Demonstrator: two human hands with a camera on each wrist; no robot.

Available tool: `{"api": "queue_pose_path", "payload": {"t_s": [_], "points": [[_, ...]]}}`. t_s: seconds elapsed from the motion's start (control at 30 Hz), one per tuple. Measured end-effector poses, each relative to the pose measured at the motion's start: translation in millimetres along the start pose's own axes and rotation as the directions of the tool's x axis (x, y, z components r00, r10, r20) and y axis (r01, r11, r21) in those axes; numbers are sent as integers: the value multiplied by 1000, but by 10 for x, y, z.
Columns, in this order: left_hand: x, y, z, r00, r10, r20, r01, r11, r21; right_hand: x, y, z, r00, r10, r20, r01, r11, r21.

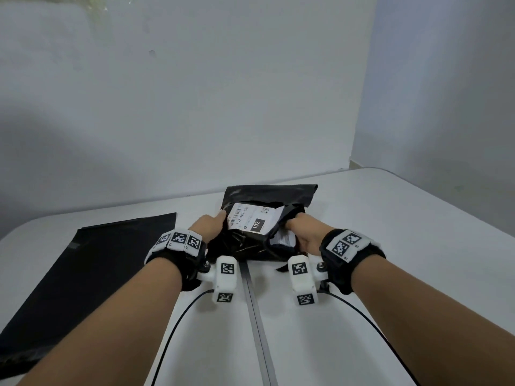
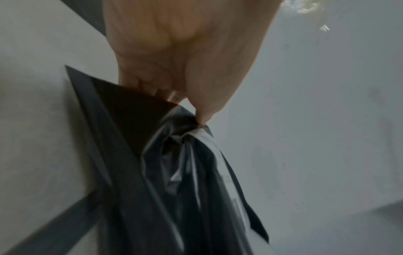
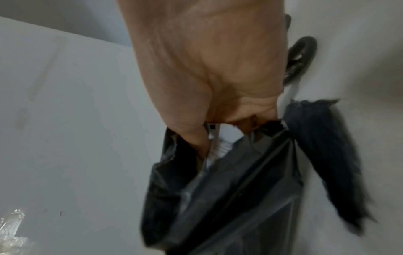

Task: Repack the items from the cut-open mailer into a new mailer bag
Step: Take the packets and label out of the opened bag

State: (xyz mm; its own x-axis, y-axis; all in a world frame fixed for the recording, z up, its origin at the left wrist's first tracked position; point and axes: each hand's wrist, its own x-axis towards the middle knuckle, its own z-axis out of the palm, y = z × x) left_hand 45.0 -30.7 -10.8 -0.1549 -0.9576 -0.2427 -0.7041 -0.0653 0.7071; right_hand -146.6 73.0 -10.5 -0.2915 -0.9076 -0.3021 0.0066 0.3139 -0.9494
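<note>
A crumpled black cut-open mailer [image 1: 248,243] with a white shipping label [image 1: 252,218] lies in the middle of the white table [image 1: 390,218]. My left hand [image 1: 210,225] grips its left edge; in the left wrist view the thumb and fingers pinch the black plastic [image 2: 174,155]. My right hand [image 1: 302,232] holds the right side, with fingers tucked into the torn opening [image 3: 218,172], where something white shows inside [image 3: 218,146]. A flat new black mailer bag [image 1: 92,274] lies to the left on the table.
A grey seam [image 1: 256,316] runs down the table's middle toward me. Black cables trail from both wrist cameras. A pale wall stands close behind the table. In the right wrist view, a black ring handle, perhaps of scissors [image 3: 301,57], lies beside the mailer.
</note>
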Motion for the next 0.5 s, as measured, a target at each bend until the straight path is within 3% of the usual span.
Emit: {"api": "queue_pose_path", "payload": {"t_s": [0.17,0.23,0.33,0.4,0.5], "points": [[43,-98,51,995,53,-79,-66,985,-162,-130,-53,-126,999,-25,45,29,997,-77],[8,-104,47,989,68,-131,-88,984,-154,-181,-45,-136,999,-31,35,34,995,-91],[-72,-73,-18,974,1,-227,-48,978,-203,-232,-13,-162,998,-59,28,62,995,-82],[-90,-92,-79,953,-113,-280,34,961,-274,-267,-4,-189,997,-64,34,65,997,-40],[-135,-114,-149,933,-208,-295,76,912,-403,-301,-15,-254,999,-41,-11,41,999,-12]]}}
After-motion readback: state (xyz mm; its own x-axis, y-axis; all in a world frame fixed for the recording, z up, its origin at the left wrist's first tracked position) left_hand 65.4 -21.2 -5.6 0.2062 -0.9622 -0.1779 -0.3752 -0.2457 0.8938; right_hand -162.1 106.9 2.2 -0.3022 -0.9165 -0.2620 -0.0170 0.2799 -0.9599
